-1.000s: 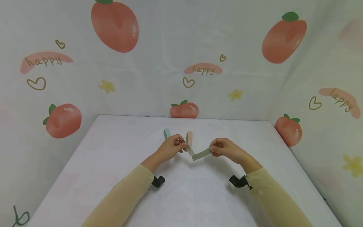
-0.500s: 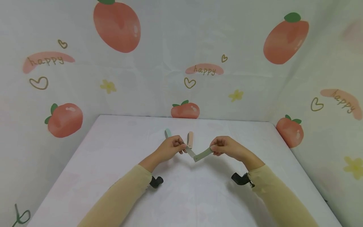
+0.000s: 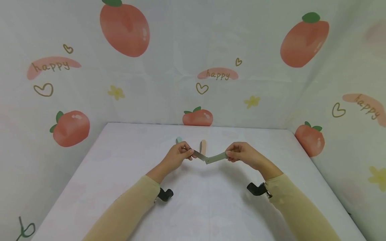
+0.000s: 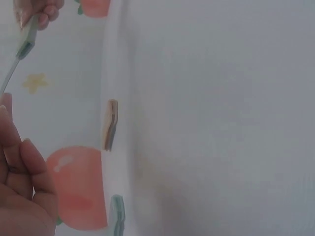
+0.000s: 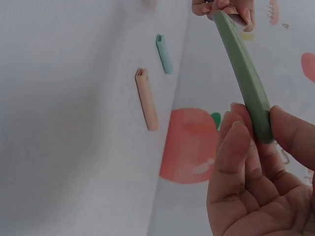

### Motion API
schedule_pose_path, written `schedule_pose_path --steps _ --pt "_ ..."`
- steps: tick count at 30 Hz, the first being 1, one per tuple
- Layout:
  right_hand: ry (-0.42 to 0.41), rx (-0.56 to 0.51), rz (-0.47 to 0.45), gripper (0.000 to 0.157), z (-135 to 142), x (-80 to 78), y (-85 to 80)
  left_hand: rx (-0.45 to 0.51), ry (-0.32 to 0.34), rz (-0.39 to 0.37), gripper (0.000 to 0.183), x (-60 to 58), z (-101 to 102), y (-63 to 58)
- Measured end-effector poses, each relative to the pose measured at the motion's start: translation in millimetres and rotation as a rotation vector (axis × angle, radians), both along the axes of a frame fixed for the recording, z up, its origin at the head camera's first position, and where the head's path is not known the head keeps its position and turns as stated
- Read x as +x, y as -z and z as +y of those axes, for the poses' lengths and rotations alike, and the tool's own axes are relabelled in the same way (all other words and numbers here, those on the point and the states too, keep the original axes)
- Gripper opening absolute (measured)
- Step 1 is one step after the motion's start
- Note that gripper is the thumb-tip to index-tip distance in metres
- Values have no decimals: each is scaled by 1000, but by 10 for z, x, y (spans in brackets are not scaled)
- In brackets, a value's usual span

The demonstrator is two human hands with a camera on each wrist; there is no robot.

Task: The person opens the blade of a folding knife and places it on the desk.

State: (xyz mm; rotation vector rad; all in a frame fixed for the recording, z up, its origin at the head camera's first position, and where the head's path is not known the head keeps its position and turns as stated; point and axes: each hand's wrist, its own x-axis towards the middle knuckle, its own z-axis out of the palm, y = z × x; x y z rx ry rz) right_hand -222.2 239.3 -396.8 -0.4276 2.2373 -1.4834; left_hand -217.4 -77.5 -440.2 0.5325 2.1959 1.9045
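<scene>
A green-handled folding knife [image 3: 216, 158] is held above the table, its metal blade [image 3: 199, 155] swung well out from the handle at a wide angle. My left hand [image 3: 179, 154] pinches the blade near its tip between thumb and fingers. At the far end of the handle, my right hand [image 3: 243, 154] pinches it, as the right wrist view shows with the green handle [image 5: 243, 73] between thumb and fingertips. Behind the hands lie a folded pink knife [image 3: 203, 146] and a folded teal knife [image 3: 179, 139], the latter partly hidden by my left hand.
The white-covered table [image 3: 193, 207] reaches back to a white cloth wall [image 3: 163, 87] printed with fruit, hearts and the word happy. Another stretch of the cloth stands along the right side. A black wrist camera [image 3: 165, 194] hangs under each sleeve.
The angle between blade and handle has widened. Both hands have risen a little and spread slightly apart with the knife. The pink and teal knives stay where they were.
</scene>
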Motion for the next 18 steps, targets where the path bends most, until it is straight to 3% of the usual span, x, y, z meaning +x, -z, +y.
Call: schedule_pose_path --steps 9,18 --pt "155 -92 4 27 -22 -22 44 95 -137 -46 16 -16 120 18" --pt "278 -222 -13 20 -94 -45 99 192 -311 -111 13 -16 250 50"
